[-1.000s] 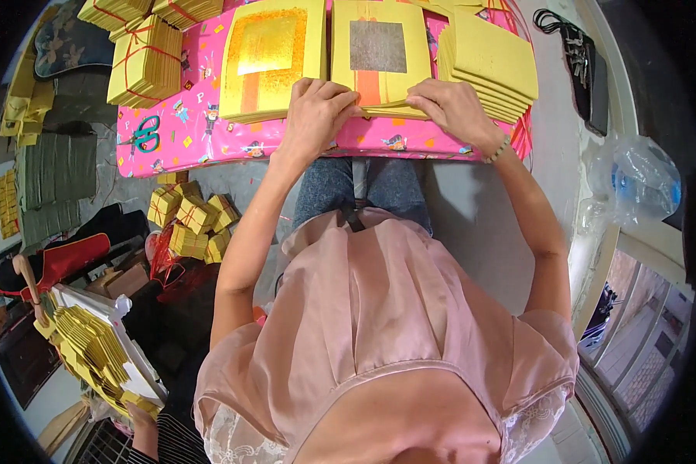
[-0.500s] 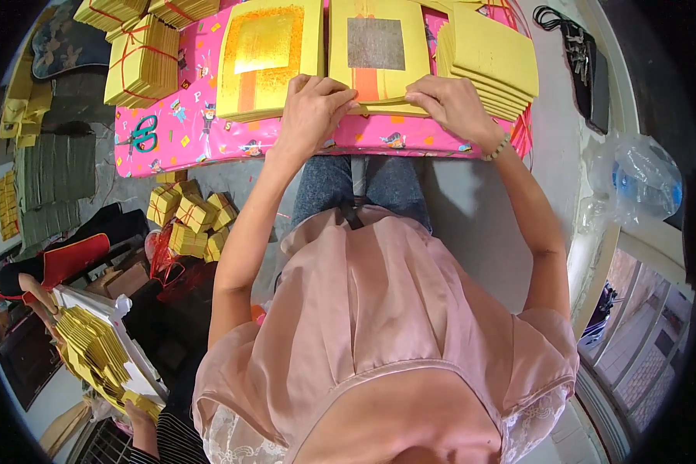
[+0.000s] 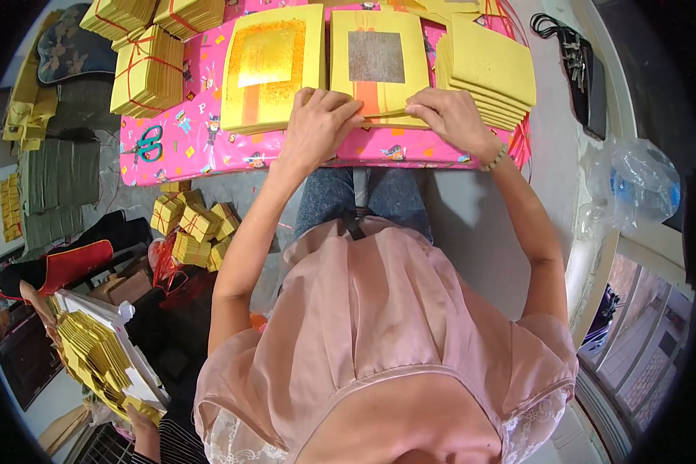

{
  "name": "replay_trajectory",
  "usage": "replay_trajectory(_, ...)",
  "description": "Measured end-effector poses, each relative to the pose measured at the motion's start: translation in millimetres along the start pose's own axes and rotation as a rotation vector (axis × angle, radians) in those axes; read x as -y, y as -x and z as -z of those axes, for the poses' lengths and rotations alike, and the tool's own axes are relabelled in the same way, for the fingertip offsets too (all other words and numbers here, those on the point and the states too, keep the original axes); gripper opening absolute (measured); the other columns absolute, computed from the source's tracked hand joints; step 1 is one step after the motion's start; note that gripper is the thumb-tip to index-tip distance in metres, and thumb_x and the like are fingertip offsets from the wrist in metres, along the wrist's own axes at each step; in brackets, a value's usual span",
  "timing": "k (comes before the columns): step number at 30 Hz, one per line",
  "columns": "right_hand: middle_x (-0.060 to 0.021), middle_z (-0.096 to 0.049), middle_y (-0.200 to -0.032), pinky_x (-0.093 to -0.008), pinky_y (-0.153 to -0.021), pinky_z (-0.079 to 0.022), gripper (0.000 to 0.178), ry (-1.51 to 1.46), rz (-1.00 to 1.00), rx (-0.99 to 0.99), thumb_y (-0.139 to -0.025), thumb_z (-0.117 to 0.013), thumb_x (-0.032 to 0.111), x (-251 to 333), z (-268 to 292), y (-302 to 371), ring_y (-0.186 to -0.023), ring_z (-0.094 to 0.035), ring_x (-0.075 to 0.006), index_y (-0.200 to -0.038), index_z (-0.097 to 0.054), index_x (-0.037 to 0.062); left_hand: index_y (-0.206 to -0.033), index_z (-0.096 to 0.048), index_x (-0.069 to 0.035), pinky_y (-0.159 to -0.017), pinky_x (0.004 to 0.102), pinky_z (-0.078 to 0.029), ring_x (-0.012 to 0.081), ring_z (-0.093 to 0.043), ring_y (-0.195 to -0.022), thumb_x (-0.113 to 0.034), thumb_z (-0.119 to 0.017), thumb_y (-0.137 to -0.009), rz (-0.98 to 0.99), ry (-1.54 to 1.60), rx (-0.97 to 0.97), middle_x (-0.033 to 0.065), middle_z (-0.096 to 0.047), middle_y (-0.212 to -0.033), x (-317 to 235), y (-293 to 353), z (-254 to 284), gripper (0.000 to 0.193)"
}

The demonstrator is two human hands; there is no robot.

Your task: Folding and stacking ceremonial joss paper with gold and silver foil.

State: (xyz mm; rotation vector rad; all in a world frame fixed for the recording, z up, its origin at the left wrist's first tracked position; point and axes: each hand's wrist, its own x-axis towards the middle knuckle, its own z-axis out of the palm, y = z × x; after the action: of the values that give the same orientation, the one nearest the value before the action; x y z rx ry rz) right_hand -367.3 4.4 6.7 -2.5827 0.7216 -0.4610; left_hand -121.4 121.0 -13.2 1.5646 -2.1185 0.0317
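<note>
Both hands are at the near edge of a yellow paper sheet (image 3: 401, 91) with a silver-grey square and an orange stripe, lying on the pink patterned tabletop (image 3: 209, 155). My left hand (image 3: 317, 127) pinches the left part of that edge. Fingers of my right hand (image 3: 452, 120) are closed on its right corner, and the edge between the hands looks slightly turned up. Left of it lies a stack of yellow sheets (image 3: 305, 54), the top one bearing a gold square. A fanned stack of folded yellow paper (image 3: 491, 58) is beside my right hand.
Red-tied yellow bundles (image 3: 148, 73) and green-handled scissors (image 3: 149, 144) are on the table's left. More bundles (image 3: 197, 224) lie on the floor below. At lower left, another person's hand (image 3: 141, 421) is at a white box (image 3: 143, 363) of yellow paper. Keys (image 3: 574, 66) lie at right.
The table and its things appear slightly lower in the picture. Both hands keep their hold on the sheet's near edge, with only a small shift.
</note>
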Motion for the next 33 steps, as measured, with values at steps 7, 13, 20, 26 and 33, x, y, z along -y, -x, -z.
replay_trajectory(7, -0.0114, -0.068, -0.091, -0.0373, -0.067, -0.051, 0.022, 0.015, -0.040, 0.017, -0.093, -0.061, 0.025, 6.6, 1.3, 5.2, -0.077, -0.065, -0.0309, -0.096, -0.068, 0.0042, -0.123, -0.059, -0.007, -0.091, 0.0386, -0.044, 0.0238, -0.059, -0.101, -0.019, -0.060, -0.085, -0.075, -0.060, 0.014, 0.0069, -0.065, -0.111, -7.9, -17.4, -11.6, 0.040)
replay_trajectory(13, -0.0118, -0.062, -0.123, -0.0431, -0.101, -0.045, 0.038, 0.227, 0.081, -0.186, -0.086, -0.066, 0.010, 19.4, -20.7, 19.0, -0.123, -0.055, -0.0310, -0.123, -0.057, 0.0040, -0.131, -0.053, -0.007, -0.084, 0.0375, -0.047, 0.0266, -0.058, -0.097, -0.006, -0.059, -0.077, -0.028, -0.066, 0.081, 0.0083, -0.064, -0.109, -10.1, -19.3, -14.7, 0.054)
replay_trajectory(20, -0.0118, -0.057, -0.128, -0.0457, -0.106, -0.040, 0.045, 0.446, 0.124, -0.239, -0.085, -0.058, 0.007, 14.0, -25.4, 15.8, -0.128, -0.050, -0.0306, -0.130, -0.055, 0.0050, -0.124, -0.057, -0.009, -0.081, 0.0358, -0.045, 0.0240, -0.057, -0.098, -0.011, -0.056, -0.082, -0.056, -0.087, 0.053, 0.0072, -0.063, -0.112, -7.6, -23.2, -14.7, 0.042)
replay_trajectory(26, -0.0111, -0.062, -0.117, -0.0430, -0.099, -0.045, 0.038, 0.382, 0.140, -0.299, -0.082, -0.057, 0.007, 23.0, -23.6, 18.2, -0.115, -0.058, -0.0282, -0.120, -0.061, 0.0044, -0.123, -0.058, -0.009, -0.084, 0.0364, -0.045, 0.0252, -0.057, -0.102, -0.011, -0.056, -0.082, -0.050, -0.063, 0.080, 0.0075, -0.061, -0.116, -9.6, -19.1, -15.5, 0.041)
replay_trajectory(33, -0.0084, -0.065, -0.106, -0.0365, -0.089, -0.049, 0.031, 0.322, 0.137, -0.307, -0.080, -0.057, 0.009, 25.9, -24.3, 20.0, -0.104, -0.062, -0.0246, -0.110, -0.064, 0.0036, -0.125, -0.057, -0.007, -0.097, 0.0408, -0.044, 0.0293, -0.054, -0.119, -0.011, -0.058, -0.082, -0.052, -0.004, 0.064, 0.0117, -0.058, -0.125, -12.3, -15.0, -18.6, 0.044)
